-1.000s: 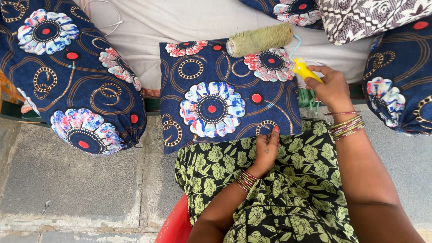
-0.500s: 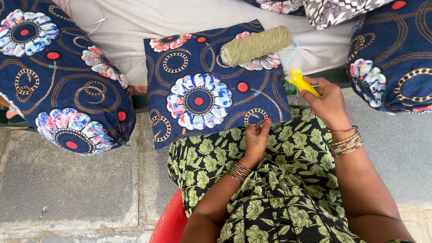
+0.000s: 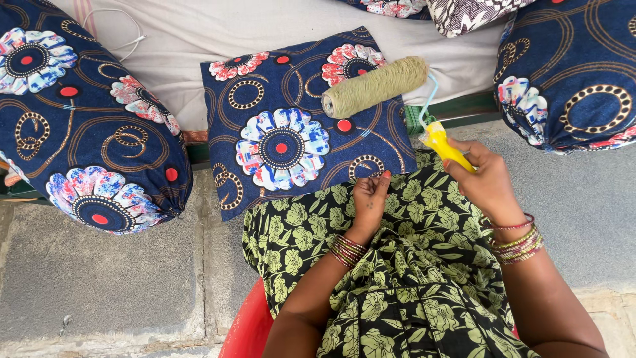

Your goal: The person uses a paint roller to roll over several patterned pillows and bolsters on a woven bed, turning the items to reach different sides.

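My right hand (image 3: 487,182) grips the yellow handle (image 3: 442,144) of a paint roller. Its olive-green fuzzy roller head (image 3: 374,87) lies across the upper right part of a flat navy cushion (image 3: 278,146) printed with flowers and rings. My left hand (image 3: 368,197) presses on the cushion's near edge, where it rests against my lap in a green floral dress (image 3: 397,278). The fingers of that hand are curled, with nothing in them.
A navy floral bolster (image 3: 86,139) lies at the left and another bolster (image 3: 570,73) at the right. A white sheet (image 3: 199,33) with a thin white cable (image 3: 122,40) lies behind. A stone floor (image 3: 99,278) and a red seat edge (image 3: 248,328) are below.
The roller has been drawn back toward me, from the cushion's far edge to its upper right part. My right hand came closer to my lap. The left hand stayed on the cushion's edge.
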